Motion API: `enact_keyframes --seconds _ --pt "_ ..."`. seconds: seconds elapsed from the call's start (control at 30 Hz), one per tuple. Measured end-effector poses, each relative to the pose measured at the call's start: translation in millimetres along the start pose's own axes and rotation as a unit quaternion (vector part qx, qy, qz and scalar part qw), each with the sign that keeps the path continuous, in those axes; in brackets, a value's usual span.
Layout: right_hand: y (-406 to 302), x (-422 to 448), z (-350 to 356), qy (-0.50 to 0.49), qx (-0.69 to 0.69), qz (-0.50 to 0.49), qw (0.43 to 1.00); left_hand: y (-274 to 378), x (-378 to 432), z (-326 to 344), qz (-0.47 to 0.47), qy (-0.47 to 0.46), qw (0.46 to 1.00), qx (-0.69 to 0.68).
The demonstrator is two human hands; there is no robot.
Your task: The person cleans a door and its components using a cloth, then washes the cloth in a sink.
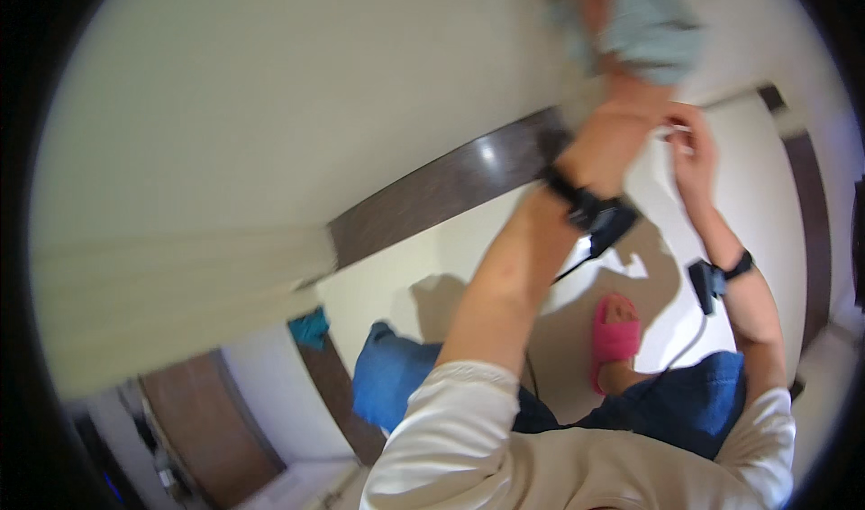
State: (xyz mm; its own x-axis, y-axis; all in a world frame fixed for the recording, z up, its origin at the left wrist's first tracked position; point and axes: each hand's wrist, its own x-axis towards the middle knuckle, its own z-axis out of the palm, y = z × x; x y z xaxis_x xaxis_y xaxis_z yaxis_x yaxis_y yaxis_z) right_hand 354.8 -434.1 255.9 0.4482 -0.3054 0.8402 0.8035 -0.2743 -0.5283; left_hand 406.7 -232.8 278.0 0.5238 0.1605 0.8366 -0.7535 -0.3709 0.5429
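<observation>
My left hand [595, 10], blurred, is raised high at the top, shut on a crumpled light blue cloth [652, 30] in front of the pale wall. A black strap with a small black device [598, 212] is round that wrist. To the right and lower, my right hand [693, 152] has curled fingers, close beside the left forearm. Something small and whitish shows at its fingers; whether it is held I cannot tell. A second strapped device [706, 283] is on the right wrist, with a cable running down.
Dark skirting [439, 185] runs along the foot of the pale wall [203, 104]. My foot in a pink slipper [616, 340] is on the glossy white floor [378, 290]. A teal cloth [309, 327] lies by the wall corner. Another dark skirting [811, 219] is at right.
</observation>
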Motion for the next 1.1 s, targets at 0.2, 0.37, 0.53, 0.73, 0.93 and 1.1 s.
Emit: enact_keyframes --seconds 0.2,0.37,0.53,0.73,0.93,1.1 --pt "-11.9 -51.8 -14.1 -0.007 0.035 0.04 0.999 -18.4 -12.8 162.8 -0.23 -0.04 0.962 -0.14" --pt "-23.5 -62.5 -7.6 -0.105 0.017 0.051 0.993 26.6 -19.2 71.6 -0.402 0.098 0.873 -0.259" --pt "-24.2 -55.1 -20.9 -0.11 -0.004 0.06 0.992 108.6 45.5 -30.7 -0.064 0.089 0.983 -0.15" --pt "-25.8 -47.5 -12.7 -0.133 -0.056 -0.025 0.989 52.3 117.0 -43.4 0.462 0.056 0.806 0.366" --pt "-29.0 -33.0 11.6 -0.219 -0.052 -0.032 0.974 -17.8 85.0 -146.4 0.391 -0.237 0.693 0.557" --pt "-39.0 -40.9 79.3 -0.265 -0.031 -0.062 0.962 -31.0 61.6 -206.6 0.343 -0.28 0.51 0.738"
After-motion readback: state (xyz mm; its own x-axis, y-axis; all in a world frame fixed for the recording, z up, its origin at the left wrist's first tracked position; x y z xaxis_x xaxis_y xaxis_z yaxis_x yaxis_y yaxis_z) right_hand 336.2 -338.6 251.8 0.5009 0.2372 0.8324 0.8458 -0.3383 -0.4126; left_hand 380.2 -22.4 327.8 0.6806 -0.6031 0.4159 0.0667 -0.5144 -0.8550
